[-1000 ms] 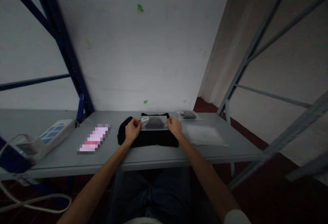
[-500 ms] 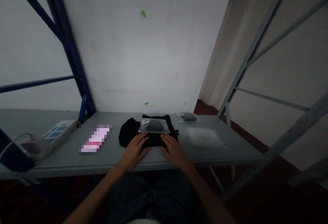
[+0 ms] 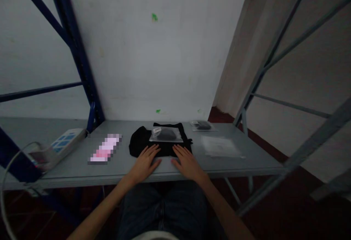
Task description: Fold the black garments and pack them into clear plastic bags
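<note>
Black fabric items (image 3: 139, 142) lie on the grey tabletop in front of me, one with a rounded, cap-like outline at the left. On top of the fabric rests a clear plastic bag (image 3: 166, 134) with something dark inside and a small white label. My left hand (image 3: 145, 162) lies flat at the fabric's near edge, fingers stretched out and holding nothing. Mirroring it, my right hand (image 3: 188, 162) rests with spread fingers on the near right part of the fabric. Both hands stay just short of the bag.
Right of the fabric lies a translucent plastic bag stack (image 3: 221, 146), with another labelled bag (image 3: 202, 125) behind it. A pixelated pink-white phone-like object (image 3: 105, 148) and a white power strip (image 3: 67, 143) sit left. Blue (image 3: 79, 60) and grey rack posts (image 3: 263, 71) flank the table.
The view has shifted very slightly. Both hands stay in place on the fabric, and the bags lie as before.
</note>
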A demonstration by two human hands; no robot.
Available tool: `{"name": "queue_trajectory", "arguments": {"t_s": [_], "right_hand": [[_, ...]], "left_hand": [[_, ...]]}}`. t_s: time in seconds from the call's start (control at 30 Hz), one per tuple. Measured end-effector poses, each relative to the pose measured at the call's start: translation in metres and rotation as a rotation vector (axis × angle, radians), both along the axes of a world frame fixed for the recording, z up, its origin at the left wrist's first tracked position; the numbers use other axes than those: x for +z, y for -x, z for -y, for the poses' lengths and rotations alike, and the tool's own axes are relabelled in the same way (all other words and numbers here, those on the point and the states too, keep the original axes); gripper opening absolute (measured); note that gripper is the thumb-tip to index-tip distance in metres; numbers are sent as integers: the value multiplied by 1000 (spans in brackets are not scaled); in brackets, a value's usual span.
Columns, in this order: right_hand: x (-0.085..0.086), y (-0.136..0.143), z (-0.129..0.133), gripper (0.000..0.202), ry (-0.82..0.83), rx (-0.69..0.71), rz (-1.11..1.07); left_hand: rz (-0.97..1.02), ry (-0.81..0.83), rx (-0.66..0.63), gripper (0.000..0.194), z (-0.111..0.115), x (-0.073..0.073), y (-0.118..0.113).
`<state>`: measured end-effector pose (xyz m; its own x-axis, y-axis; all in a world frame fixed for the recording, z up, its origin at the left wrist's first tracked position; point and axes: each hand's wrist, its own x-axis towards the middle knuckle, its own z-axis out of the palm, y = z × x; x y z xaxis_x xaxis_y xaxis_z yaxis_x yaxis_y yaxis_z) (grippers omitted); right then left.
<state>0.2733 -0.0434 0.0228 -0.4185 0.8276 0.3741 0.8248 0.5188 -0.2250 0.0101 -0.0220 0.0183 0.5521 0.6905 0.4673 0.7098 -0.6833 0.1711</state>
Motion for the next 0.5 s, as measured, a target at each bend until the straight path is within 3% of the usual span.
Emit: {"name": "queue_trajectory", "arguments": {"t_s": [0.5], "right_hand": [[2,0,4,61,38,-6,30]], "left_hand": [[7,-83,52,46,3,-4,1]]}}
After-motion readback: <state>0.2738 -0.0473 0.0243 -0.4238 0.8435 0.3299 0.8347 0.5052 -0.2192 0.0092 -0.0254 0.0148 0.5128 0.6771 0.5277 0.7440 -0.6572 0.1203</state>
